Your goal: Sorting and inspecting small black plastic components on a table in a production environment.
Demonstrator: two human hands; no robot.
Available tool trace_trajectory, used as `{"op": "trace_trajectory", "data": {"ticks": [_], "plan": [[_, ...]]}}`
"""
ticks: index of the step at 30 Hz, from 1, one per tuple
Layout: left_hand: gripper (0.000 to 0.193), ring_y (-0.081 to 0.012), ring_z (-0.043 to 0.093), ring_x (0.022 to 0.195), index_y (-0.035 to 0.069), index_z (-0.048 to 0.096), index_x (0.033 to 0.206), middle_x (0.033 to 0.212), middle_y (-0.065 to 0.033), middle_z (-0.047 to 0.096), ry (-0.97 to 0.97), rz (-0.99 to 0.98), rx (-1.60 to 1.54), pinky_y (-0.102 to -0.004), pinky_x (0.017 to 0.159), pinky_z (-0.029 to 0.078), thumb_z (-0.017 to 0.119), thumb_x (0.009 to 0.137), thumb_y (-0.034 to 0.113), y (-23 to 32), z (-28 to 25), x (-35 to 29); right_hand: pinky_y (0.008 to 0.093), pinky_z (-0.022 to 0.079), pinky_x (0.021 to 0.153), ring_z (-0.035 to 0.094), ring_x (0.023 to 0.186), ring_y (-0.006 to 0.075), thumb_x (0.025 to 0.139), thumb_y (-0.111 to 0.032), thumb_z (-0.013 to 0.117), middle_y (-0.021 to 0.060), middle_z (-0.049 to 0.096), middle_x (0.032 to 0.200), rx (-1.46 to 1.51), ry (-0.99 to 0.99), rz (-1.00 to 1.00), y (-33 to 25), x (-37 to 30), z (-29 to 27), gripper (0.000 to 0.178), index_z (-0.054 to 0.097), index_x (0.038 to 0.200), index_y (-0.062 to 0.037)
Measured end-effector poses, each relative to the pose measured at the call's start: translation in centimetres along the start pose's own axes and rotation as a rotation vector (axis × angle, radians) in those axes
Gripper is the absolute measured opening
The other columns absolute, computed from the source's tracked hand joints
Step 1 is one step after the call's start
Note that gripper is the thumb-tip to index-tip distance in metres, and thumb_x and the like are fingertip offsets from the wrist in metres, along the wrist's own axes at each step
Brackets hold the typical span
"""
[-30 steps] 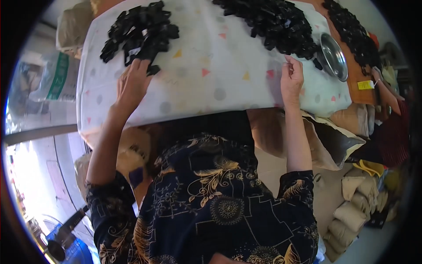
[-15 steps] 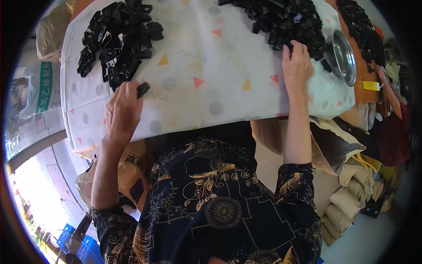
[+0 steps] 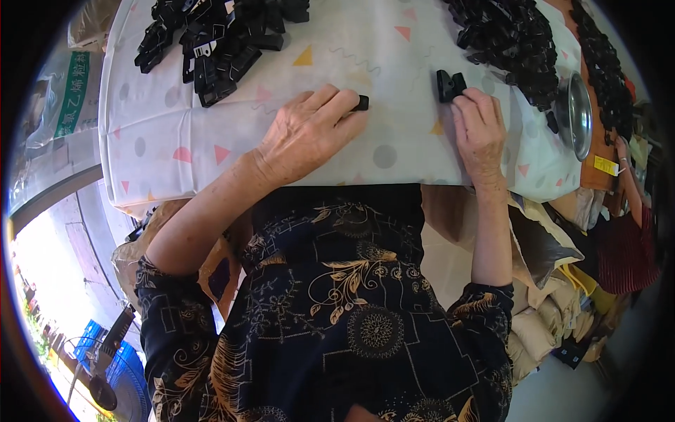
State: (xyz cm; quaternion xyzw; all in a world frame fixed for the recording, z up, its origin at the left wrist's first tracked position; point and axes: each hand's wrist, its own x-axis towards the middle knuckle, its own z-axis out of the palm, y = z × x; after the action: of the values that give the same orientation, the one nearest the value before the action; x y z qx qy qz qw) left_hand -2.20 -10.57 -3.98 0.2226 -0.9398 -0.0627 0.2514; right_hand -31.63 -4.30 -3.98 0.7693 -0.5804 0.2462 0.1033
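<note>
The left hand (image 3: 311,132) pinches a small black piece (image 3: 363,103), mostly hidden, poking out at its two o'clock. The right hand (image 3: 481,133) grasps a two-pronged black plastic piece (image 3: 445,86), jutting out at its eleven o'clock.

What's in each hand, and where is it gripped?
Left hand: small black piece, one end protruding; exact grip hidden. Right hand: black clip-like piece, apparently pinched at its near right corner.

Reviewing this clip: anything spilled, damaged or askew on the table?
Nothing clearly stands out on the white cloth. The metal bowl beside the cloth's right black heap looks tilted, though fisheye distortion may explain it.
</note>
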Motion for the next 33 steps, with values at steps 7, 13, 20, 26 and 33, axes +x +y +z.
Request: {"op": "trace_trajectory", "data": {"ticks": [7, 13, 20, 26, 33], "plan": [[0.037, -0.0243, 0.062, 0.100, 0.008, 0.063, 0.108, 0.109, -0.0068, 0.059, 0.060, -0.183, -0.116, -0.0357, 0.078, 0.053, 0.076, 0.074, 0.014, 0.0, -1.7, -0.7, 0.0364, 0.055, 0.079, 0.065, 0.095, 0.0294, 0.079, 0.010, 0.065, 0.0119, 0.063, 0.115, 0.239, 0.003, 0.041, 0.0, 0.1, -0.6, 0.035, 0.068, 0.111, -0.0025], [0.041, -0.0275, 0.058, 0.106, 0.010, 0.062, 0.112, 0.110, -0.0076, 0.057, -0.028, -0.335, -0.112, -0.0396, 0.088, 0.049, 0.078, 0.075, 0.016, -1.2, -0.7, -1.5, 0.0358, 0.054, 0.085, 0.065, 0.099, 0.0286, 0.082, 0.008, 0.066, 0.0097, 0.062, 0.124, 0.143, -0.230, -0.072, 1.8, 2.8, -2.6, 0.037, 0.066, 0.116, -0.0030], [0.038, -0.0275, 0.057, 0.106, 0.009, 0.061, 0.111, 0.109, -0.0070, 0.056, -0.026, -0.345, -0.178, -0.0402, 0.090, 0.048, 0.077, 0.076, 0.015, -1.2, -0.4, -0.3, 0.0353, 0.054, 0.083, 0.066, 0.097, 0.0280, 0.084, 0.004, 0.068, 0.0086, 0.067, 0.114, 0.143, -0.421, -0.106, 2.2, 3.9, -2.4, 0.033, 0.065, 0.116, -0.0012], [0.036, -0.0277, 0.057, 0.108, 0.007, 0.061, 0.110, 0.111, -0.0072, 0.056, -0.003, -0.356, -0.228, -0.0400, 0.093, 0.048, 0.075, 0.077, 0.014, -1.5, -0.3, -0.7, 0.0304, 0.054, 0.079, 0.068, 0.095, 0.0244, 0.087, 0.004, 0.069, 0.0126, 0.068, 0.111, 0.442, -0.142, 0.069, -4.0, 3.9, -1.4, 0.027, 0.069, 0.113, -0.0009], [0.033, -0.0281, 0.056, 0.106, 0.007, 0.062, 0.108, 0.112, -0.0067, 0.054, 0.011, -0.365, -0.255, -0.0401, 0.092, 0.049, 0.073, 0.077, 0.012, -1.9, 0.2, -0.6, 0.0338, 0.053, 0.082, 0.066, 0.093, 0.0257, 0.074, 0.006, 0.075, 0.0098, 0.070, 0.104, 0.449, -0.062, -0.170, -7.8, 4.8, 3.2, 0.032, 0.071, 0.105, -0.0019]]}}
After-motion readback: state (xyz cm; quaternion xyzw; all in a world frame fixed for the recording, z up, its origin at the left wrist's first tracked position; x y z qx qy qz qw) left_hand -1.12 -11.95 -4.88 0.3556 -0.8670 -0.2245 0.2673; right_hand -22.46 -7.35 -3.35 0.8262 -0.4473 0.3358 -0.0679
